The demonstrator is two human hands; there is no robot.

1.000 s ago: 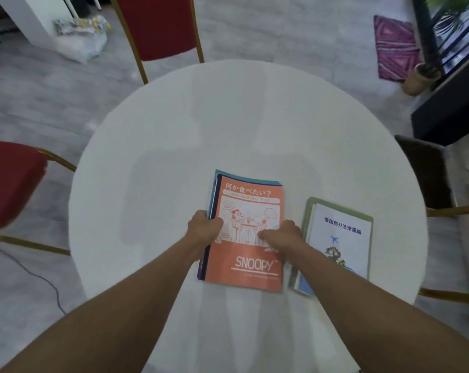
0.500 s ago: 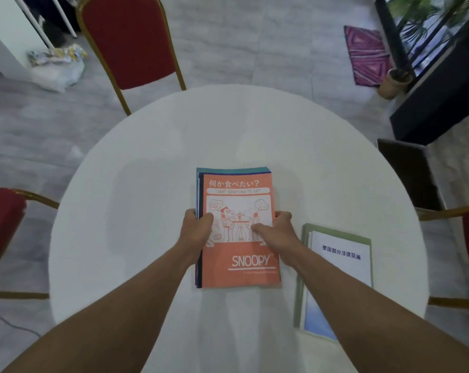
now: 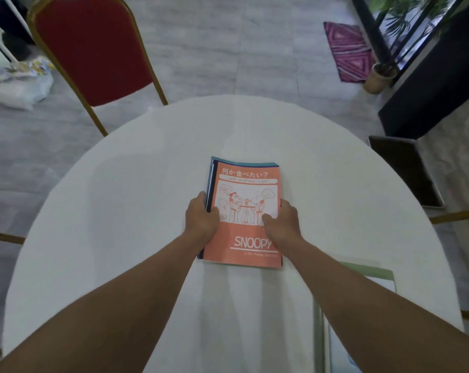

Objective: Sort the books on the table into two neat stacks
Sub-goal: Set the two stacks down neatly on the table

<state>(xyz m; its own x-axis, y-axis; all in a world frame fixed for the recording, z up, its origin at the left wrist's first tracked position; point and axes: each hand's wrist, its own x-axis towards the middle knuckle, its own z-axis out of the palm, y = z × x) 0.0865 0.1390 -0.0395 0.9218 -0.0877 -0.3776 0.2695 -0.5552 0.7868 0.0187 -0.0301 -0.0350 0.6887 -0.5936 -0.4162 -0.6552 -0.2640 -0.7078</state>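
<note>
A stack of thin books topped by an orange Snoopy book (image 3: 246,184) lies at the middle of the round white table (image 3: 120,211). Blue and dark covers peek out along its left and far edges. My left hand (image 3: 201,220) grips the stack's left edge, thumb on the orange cover. My right hand (image 3: 281,222) grips its right edge, thumb also on the cover. A second stack with a pale green cover (image 3: 373,273) lies near the front right, mostly hidden under my right forearm.
A red chair with a gold frame (image 3: 93,49) stands at the table's far left. A dark chair seat (image 3: 405,170) sits to the right. More red chairs flank both sides. A black cabinet (image 3: 429,90), a potted plant and a pink mat are at the back right.
The orange-topped stack has straightened and shifted away from the green stack, toward the table's middle. Both hands stay on its side edges. The camera tilted, so the green stack dropped low in view.
</note>
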